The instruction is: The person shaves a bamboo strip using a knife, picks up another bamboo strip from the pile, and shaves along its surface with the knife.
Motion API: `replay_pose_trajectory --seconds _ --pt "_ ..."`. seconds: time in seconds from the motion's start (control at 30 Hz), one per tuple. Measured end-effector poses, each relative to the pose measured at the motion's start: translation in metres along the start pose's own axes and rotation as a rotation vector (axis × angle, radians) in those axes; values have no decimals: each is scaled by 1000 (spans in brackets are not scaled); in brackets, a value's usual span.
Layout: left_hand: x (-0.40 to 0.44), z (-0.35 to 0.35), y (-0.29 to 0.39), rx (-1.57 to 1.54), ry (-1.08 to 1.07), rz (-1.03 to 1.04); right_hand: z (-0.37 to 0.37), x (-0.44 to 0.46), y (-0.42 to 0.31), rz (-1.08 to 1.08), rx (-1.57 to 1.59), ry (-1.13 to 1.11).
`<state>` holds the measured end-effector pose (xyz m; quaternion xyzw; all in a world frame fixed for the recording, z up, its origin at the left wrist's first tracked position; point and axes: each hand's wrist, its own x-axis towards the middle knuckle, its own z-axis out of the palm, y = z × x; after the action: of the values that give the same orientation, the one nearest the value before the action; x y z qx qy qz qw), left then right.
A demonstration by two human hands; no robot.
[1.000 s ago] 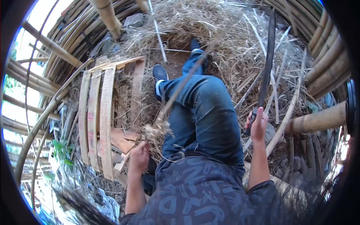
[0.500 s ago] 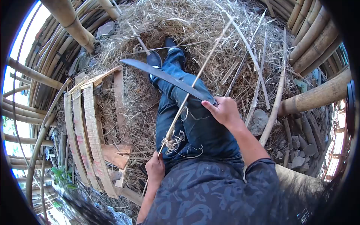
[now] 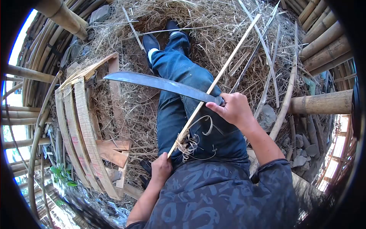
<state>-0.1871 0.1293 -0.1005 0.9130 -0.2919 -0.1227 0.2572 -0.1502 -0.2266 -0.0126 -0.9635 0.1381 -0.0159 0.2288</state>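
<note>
right hand [image 3: 234, 108] is gripping the knife [image 3: 160, 83]; left hand [image 3: 161, 168] is gripping the stick [image 3: 231, 58], pointing to one o'clock, best held steady.

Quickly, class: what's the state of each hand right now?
Left hand: closed, holding the thin, pale bamboo strip.
Right hand: closed, holding the long, curved, grey metal machete.

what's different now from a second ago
The right hand has swung the machete leftward from pointing forward; it now crosses the stick above the legs. The left hand has shifted right with the stick. Nothing was visibly taken up or let go; the slatted wood stayed put.
</note>
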Motion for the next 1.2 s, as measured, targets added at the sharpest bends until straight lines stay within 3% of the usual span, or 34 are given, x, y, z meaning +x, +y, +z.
replay_pose_trajectory --seconds 0.7,1.2 --pt "-10 15 11 -206 5 -206 31 9 21 -97 -145 102" --pt "-25 16 7 -142 27 -188 41 5 16 -124 -165 183"
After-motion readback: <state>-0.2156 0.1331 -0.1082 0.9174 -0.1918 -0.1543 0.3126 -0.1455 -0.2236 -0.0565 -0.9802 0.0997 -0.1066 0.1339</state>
